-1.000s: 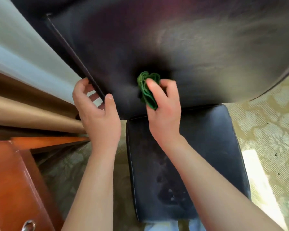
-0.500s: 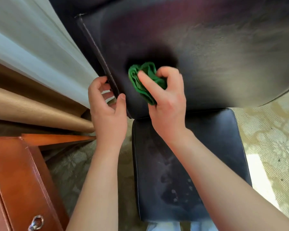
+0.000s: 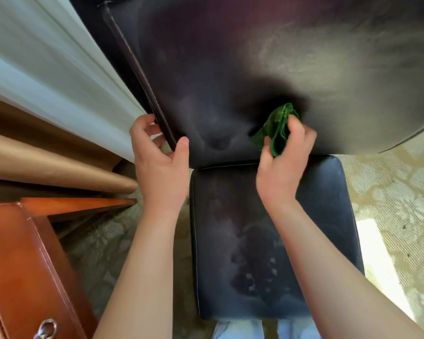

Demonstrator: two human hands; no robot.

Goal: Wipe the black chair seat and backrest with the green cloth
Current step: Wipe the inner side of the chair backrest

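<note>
Green cloth (image 3: 277,128) has slid rightward across the backrest. Near to far: 1 black padded leather seat (image 3: 328,216); 2 hands, left hand (image 3: 159,162) fingers gripping black leather backrest (image 3: 230,69) edge, right hand (image 3: 282,167) fingers bunching cloth against backrest.

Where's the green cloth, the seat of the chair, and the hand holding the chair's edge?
green cloth (image 3: 277,129), head view, on its bunched middle fold.
chair seat (image 3: 230,216), head view, on bare smudged cushion.
left hand (image 3: 160,167), head view, on the back of the hand.
</note>
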